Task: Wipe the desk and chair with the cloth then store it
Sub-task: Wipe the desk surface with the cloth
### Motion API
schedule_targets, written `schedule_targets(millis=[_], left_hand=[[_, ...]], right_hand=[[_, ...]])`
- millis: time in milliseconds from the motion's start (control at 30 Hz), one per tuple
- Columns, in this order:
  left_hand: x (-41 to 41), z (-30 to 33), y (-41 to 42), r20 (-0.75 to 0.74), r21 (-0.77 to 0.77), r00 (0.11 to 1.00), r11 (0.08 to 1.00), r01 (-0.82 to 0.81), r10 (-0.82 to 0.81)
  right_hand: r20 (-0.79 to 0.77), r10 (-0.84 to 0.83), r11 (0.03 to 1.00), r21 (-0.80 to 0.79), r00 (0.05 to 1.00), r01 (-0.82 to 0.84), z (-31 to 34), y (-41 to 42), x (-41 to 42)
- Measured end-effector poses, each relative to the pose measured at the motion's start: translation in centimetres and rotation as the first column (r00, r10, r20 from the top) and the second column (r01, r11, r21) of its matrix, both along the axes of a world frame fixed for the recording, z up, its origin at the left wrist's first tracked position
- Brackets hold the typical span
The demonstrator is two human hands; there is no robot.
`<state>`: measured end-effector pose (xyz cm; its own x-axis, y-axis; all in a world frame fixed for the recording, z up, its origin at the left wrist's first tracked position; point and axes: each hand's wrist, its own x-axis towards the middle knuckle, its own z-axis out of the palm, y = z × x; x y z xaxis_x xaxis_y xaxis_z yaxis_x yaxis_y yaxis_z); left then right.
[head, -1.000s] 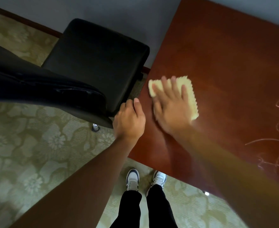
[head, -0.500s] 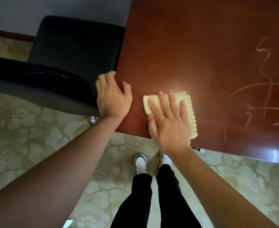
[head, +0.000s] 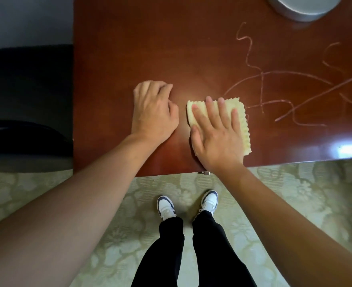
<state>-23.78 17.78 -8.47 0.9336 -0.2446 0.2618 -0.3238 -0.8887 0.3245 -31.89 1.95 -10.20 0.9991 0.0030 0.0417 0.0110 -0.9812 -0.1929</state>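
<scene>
R grip (head: 216, 137) flat atop cloth (head: 241, 121)

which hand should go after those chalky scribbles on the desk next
Right. The right hand already presses the cloth flat, and the scribbles start just off its right edge. The left hand rests bare on the desk, farther from them.

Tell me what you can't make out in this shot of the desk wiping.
- Grey round object, head view: cut off by the top edge, so unidentifiable.
- Cloth: mostly covered by the right hand.
- Left hand fingers: curled under, tips hidden.
- Chair: dark, blurred, cut by the left edge.
- Scribbles on the desk: run off the right edge.
</scene>
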Motion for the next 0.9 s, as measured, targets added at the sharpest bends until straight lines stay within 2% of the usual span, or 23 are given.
schedule_targets(millis=[133, 267, 433, 567, 667, 800, 900], left_hand=[[0.8, 0.0, -5.0, -0.117, 0.105, 0.993, 0.994, 0.032, -0.02], [1.1, -1.2, -7.2, -0.275, 0.253, 0.961, 0.967, 0.034, 0.039], [1.1, -1.2, -7.3, -0.273, 0.243, 0.96, 0.97, 0.006, 0.062], [1.0, -1.0, -7.4, -0.281, 0.243, 0.957, 0.97, 0.001, 0.07], [1.1, -1.1, -7.4, -0.281, 0.256, 0.957, 0.967, 0.003, 0.072], [1.1, -1.1, -7.4, -0.274, 0.266, 0.958, 0.964, -0.008, 0.084], [1.1, -1.2, -7.4, -0.279, 0.294, 0.956, 0.956, -0.005, 0.091]], right_hand=[[-0.029, -0.075, 0.997, -0.007, 0.997, 0.075, 0.1, -5.4, -0.5], [-0.054, -0.098, 0.995, 0.0, 0.994, 0.098, 0.2, -8.6, -0.2], [-0.078, -0.114, 0.993, -0.034, 0.99, 0.112, 0.5, -7.0, -0.8], [-0.123, 0.061, 0.998, 0.002, 0.991, -0.062, 1.0, -5.6, -1.8], [-0.154, 0.187, 0.979, -0.047, 0.97, -0.197, 0.9, -8.2, -0.4], [-0.161, 0.059, 0.996, -0.054, 0.985, -0.068, 0.8, -12.2, 5.5], [-0.174, 0.118, 0.989, -0.072, 0.978, -0.132, 1.0, -11.1, 7.3]])
